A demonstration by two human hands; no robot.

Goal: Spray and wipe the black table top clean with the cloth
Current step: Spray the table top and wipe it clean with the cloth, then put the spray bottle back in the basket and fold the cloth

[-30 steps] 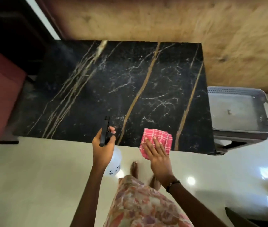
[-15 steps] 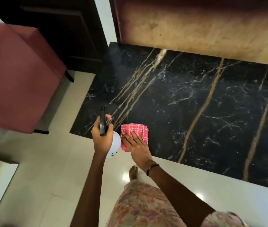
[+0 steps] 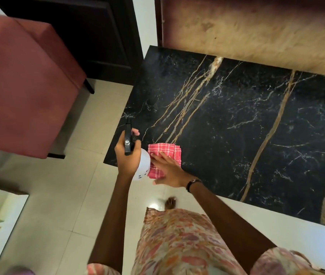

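The black marble table top (image 3: 237, 124) with gold and white veins fills the right half of the view. A folded pink checked cloth (image 3: 164, 153) lies near its front left corner. My right hand (image 3: 169, 169) presses flat on the cloth, fingers spread. Just left of it, my left hand (image 3: 128, 155) grips a white spray bottle (image 3: 143, 165) with a black trigger head, a finger on the trigger and the nozzle aimed toward the table's left edge.
A red upholstered chair (image 3: 24, 86) stands left of the table across a strip of cream tiled floor (image 3: 58, 195). A dark cabinet (image 3: 86, 32) sits behind it. A wooden panel (image 3: 256, 30) runs along the table's far edge. My foot (image 3: 170, 203) is below the table front.
The view has swung left and the cloth under my right hand has slid left along the front edge to the left corner. My left hand keeps the bottle beside it.
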